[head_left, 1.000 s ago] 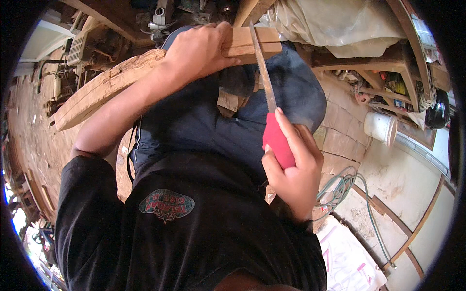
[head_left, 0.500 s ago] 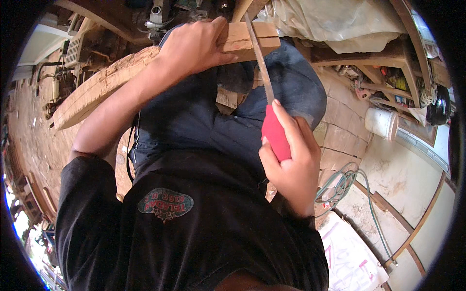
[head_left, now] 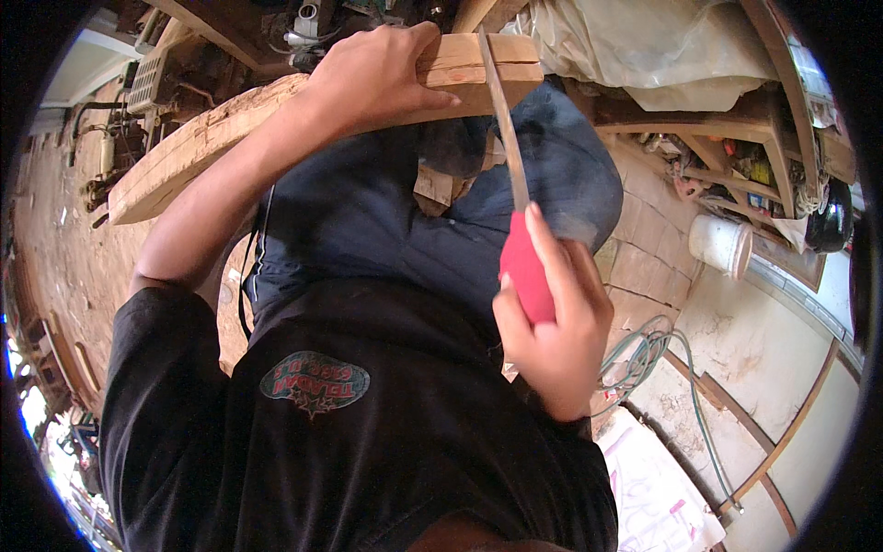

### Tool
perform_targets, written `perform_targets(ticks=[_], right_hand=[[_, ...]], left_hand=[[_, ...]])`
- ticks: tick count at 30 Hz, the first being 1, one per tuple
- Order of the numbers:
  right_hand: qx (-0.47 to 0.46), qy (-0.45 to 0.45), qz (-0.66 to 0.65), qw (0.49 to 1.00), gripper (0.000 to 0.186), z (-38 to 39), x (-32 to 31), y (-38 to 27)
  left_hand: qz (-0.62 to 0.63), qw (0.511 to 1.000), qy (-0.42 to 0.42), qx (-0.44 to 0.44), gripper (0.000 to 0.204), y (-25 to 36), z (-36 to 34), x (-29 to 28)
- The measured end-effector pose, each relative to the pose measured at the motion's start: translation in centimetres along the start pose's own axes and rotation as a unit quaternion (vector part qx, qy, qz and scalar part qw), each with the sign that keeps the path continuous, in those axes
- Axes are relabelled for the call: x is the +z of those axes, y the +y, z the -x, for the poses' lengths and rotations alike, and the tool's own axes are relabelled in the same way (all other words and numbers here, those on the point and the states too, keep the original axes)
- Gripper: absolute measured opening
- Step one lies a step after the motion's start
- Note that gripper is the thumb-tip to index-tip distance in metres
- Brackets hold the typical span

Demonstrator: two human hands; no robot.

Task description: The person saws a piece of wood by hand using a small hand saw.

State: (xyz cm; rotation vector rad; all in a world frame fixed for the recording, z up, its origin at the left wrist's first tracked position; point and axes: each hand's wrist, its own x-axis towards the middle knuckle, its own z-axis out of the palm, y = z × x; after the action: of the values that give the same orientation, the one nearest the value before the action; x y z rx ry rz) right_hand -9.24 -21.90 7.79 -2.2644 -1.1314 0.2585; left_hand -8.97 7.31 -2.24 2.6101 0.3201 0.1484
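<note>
A long, thick wooden beam (head_left: 198, 152) with a cracked, rough face lies crosswise beyond my knees. My left hand (head_left: 372, 74) clamps over its top, fingers over the far side and thumb on the near side. In my right hand (head_left: 561, 317) is the red handle of a handsaw (head_left: 508, 147), the index finger stretched along it toward the blade. The narrow blade crosses the beam close to its right end, touching the wood, with its tip at the far edge. Whether the teeth have cut in deeply I cannot make out.
Clear plastic sheeting (head_left: 644, 51) covers something behind the beam's right end. A wooden shelf frame (head_left: 727, 129) holds clutter at the right. Below it stand a white bucket (head_left: 720, 246) and a coiled green hose (head_left: 644, 354). A metal machine part (head_left: 308, 23) sits beyond my left hand.
My right hand has pulled the saw slightly toward me and to the right. The beam and my left hand appear shifted a little up and right in the view.
</note>
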Motion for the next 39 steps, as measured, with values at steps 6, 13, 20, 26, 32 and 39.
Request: perform_targets(ticks=[6,13,20,26,32,39], right_hand=[[0.038,-0.018,-0.002,0.999,0.063,-0.2,-0.9,-1.0],[0.044,-0.006,0.014,0.999,0.062,-1.2,0.2,-1.3],[0.033,-0.002,0.014,0.999,0.064,-1.4,0.6,-0.5],[0.027,-0.004,0.013,1.000,0.063,0.6,-0.6,-1.2],[0.033,-0.011,0.030,0.999,0.062,-0.9,0.3,-0.9],[0.041,-0.020,0.025,0.999,0.064,-1.2,0.5,-0.5]], left_hand=[[-0.004,1.000,0.015,0.006,0.059,-0.1,0.2,0.0],[0.007,1.000,0.001,-0.009,0.057,0.0,0.2,-0.6],[-0.014,0.999,-0.023,-0.017,0.062,0.3,-0.1,-0.5],[-0.014,0.999,0.040,0.030,0.063,0.3,0.7,0.6],[-0.008,1.000,-0.002,0.002,0.066,0.6,0.4,-0.4],[-0.035,0.999,-0.019,-0.008,0.075,0.7,0.1,-0.5]])
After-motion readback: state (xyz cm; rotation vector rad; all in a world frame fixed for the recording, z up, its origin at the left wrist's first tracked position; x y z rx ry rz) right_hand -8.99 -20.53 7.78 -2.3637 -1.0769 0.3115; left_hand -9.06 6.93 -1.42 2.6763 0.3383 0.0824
